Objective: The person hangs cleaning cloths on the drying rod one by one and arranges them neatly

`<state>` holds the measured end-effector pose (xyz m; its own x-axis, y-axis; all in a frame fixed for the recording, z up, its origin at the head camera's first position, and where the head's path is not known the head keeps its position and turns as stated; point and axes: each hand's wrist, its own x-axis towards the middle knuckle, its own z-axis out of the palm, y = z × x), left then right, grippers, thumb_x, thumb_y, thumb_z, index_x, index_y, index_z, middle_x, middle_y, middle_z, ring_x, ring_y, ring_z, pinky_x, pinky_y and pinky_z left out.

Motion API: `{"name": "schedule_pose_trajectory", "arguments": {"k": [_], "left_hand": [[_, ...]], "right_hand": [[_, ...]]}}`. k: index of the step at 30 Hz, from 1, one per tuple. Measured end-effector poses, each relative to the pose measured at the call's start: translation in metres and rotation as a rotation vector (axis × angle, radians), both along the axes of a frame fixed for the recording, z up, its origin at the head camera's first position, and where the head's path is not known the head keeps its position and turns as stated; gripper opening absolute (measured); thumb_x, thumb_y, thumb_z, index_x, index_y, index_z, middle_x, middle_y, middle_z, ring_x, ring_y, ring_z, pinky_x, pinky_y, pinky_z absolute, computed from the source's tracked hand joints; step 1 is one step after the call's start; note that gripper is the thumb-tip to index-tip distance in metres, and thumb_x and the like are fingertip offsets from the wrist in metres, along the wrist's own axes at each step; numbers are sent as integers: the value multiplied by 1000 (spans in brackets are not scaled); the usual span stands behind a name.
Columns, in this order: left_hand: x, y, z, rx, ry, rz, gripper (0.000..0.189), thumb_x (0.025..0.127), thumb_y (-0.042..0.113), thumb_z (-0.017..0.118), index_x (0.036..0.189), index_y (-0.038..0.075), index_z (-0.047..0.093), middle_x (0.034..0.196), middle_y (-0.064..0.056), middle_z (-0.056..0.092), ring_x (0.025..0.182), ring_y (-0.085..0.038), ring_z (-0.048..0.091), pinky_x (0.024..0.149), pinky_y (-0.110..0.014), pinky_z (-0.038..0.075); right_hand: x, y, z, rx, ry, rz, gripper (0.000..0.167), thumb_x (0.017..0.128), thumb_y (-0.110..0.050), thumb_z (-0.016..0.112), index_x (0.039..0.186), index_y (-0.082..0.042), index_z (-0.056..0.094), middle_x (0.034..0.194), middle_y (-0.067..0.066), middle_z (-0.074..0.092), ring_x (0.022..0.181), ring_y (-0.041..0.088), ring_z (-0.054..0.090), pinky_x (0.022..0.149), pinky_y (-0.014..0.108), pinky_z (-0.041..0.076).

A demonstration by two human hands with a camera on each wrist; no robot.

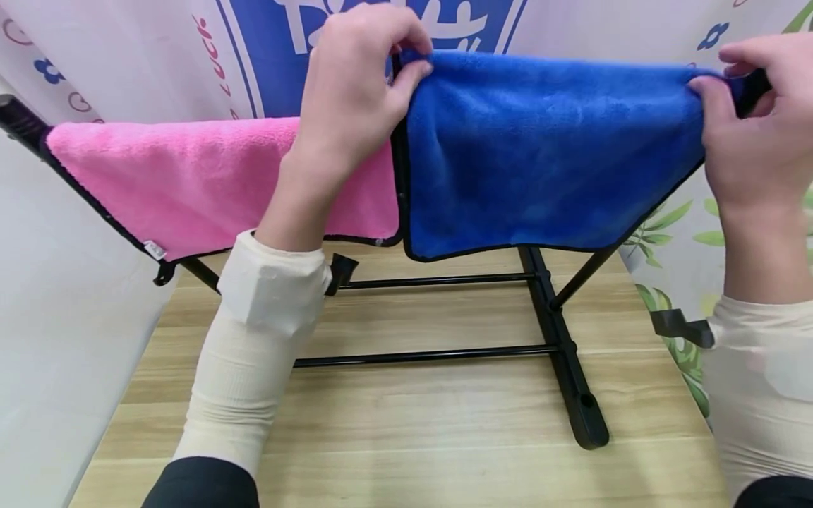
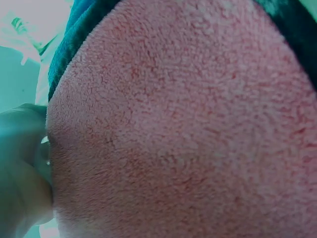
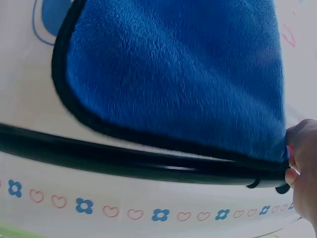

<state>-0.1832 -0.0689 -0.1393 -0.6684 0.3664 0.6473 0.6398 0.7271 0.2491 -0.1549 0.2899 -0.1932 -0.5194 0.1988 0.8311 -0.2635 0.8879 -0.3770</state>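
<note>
A blue plush towel (image 1: 552, 155) with black edging hangs folded over the top of a black metal rack (image 1: 565, 360). Its upper left corner is pinched between the thumb and fingers of my left hand (image 1: 352, 92). At the upper right corner, my right hand (image 1: 771, 127) grips the towel beside the rack's end. A pink towel (image 1: 171, 176) with the same edging drapes to the left, partly hidden behind my left forearm. In the left wrist view, pink cloth (image 2: 183, 129) fills most of the picture. The right wrist view has the blue towel beside a black tube (image 3: 124, 161).
The rack stands on a light wood-grain table (image 1: 406, 430), its thin crossbars low down. Behind it hangs a printed curtain (image 1: 159, 56) with hearts and flowers. A white wall (image 1: 70, 296) lies to the left. Dark straps stick out from both sleeves.
</note>
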Motion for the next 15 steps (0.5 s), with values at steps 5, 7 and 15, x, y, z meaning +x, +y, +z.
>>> {"name": "schedule_pose_trajectory", "arguments": {"k": [5,7,15], "left_hand": [[6,1,3,-80,-158,69,25,102,24,66,120,9,75,122,-8,70,118,-19,56,101,-21,46],[9,0,2,-65,-157,55,24,102,24,67,118,8,75,120,-7,71,116,-17,58,99,-21,47],[3,-11,-15,33,-27,-99,20,99,24,71,109,8,77,104,-3,75,94,-10,64,89,-21,50]], "right_hand": [[-2,3,-2,7,58,39,47,101,-45,64,115,-2,77,110,-29,58,109,-6,50,100,16,38],[-2,3,-3,-7,75,50,45,101,-43,66,116,-2,77,114,-17,67,114,-5,51,105,22,39],[11,4,-15,-152,94,76,32,99,-33,71,116,-7,77,110,-20,68,101,-13,50,90,14,38]]}}
